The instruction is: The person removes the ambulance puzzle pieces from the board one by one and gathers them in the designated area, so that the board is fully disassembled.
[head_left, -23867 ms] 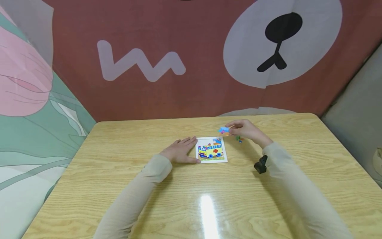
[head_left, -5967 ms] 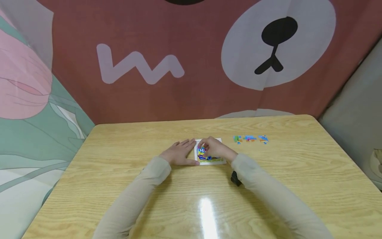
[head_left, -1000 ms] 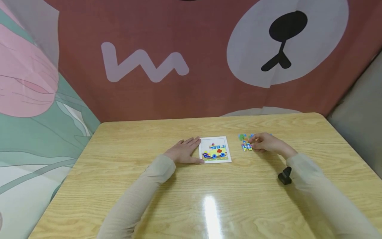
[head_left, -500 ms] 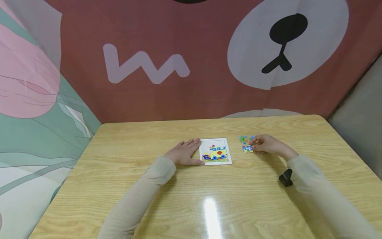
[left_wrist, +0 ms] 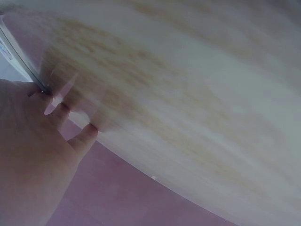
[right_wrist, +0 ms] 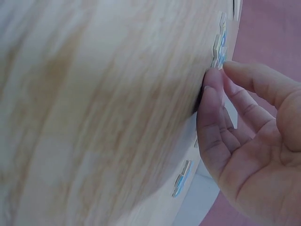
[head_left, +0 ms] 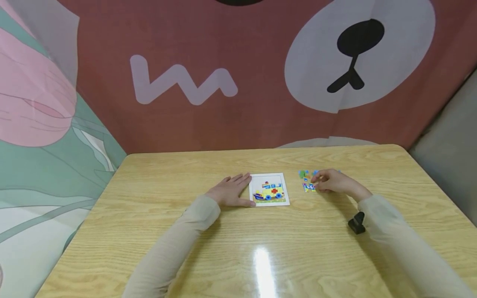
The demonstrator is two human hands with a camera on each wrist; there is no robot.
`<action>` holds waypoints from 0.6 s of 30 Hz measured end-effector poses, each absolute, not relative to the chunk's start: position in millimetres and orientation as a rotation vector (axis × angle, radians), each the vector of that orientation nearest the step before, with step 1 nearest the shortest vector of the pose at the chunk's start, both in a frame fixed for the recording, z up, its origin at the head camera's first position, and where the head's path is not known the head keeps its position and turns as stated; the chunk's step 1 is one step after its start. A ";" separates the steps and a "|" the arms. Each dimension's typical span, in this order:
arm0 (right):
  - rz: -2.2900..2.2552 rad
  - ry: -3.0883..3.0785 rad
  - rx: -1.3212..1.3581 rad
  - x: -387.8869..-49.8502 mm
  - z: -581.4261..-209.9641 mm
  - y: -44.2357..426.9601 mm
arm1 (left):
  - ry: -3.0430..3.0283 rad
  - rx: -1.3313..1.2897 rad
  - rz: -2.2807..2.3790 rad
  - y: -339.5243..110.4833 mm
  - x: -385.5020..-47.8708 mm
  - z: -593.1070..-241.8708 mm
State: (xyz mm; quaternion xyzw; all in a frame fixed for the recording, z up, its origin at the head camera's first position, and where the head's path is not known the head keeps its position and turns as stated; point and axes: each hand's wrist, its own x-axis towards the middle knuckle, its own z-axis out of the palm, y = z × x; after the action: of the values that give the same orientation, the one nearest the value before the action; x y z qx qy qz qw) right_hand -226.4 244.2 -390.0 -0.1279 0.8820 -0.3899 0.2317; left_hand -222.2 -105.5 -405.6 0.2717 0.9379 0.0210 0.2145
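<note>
My left hand (head_left: 232, 191) lies with fingers stretched out at the left edge of a white-framed jigsaw puzzle tray (head_left: 266, 178). Yellow ambulance pieces (head_left: 273, 191) fill its lower part, while the upper strip and left side show bare white backing. Right of the tray, my right hand (head_left: 335, 181) pinches a puzzle piece (head_left: 309, 187) printed with cartoon eyes, between thumb and fingertips, low at the tabletop. That puzzle piece (right_wrist: 219, 44) stands out past the fingertips in the right wrist view. The left wrist view shows the left hand's fingers (left_wrist: 59, 115) against the tray's edge.
A green-and-blue puzzle piece (head_left: 303, 174) lies just behind the pinched one. Further blue pieces (head_left: 315, 171) are partly hidden by the right hand. A loose piece (right_wrist: 182, 179) shows beneath that hand. The wooden table (head_left: 223, 248) ends at a printed curtain (head_left: 208, 124).
Since six seconds ago, my right hand has moved from the tray to the right with the eyes piece, now beside the loose row. Over the last second both hands stay nearly still.
</note>
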 end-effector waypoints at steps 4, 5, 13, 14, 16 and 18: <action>-1.081 2.458 -0.360 -226.7 -387.6 244.1 | 2.603 0.755 0.066 -105.4 -222.3 -404.9; -1.084 2.470 -0.359 -227.0 -386.9 243.6 | 2.603 0.755 0.066 -105.3 -222.1 -404.9; -1.094 2.550 -0.313 -229.7 -377.0 226.5 | 2.601 0.749 0.054 -104.5 -222.3 -403.8; -1.094 2.558 -0.305 -229.7 -375.8 222.8 | 2.599 0.748 0.054 -104.4 -222.3 -403.9; -1.101 2.574 -0.315 -229.7 -374.1 215.0 | 2.598 0.747 0.057 -104.2 -222.4 -403.8; -1.106 2.576 -0.329 -229.8 -372.8 207.5 | 2.597 0.748 0.058 -104.4 -222.5 -403.2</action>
State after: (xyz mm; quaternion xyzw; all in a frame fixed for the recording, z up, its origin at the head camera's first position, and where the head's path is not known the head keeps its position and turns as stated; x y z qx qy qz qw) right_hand -229.8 207.5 -372.8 -0.1150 0.9011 -0.3867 0.1587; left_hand -222.5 -104.4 -403.2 0.2702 0.9377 0.0210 0.2173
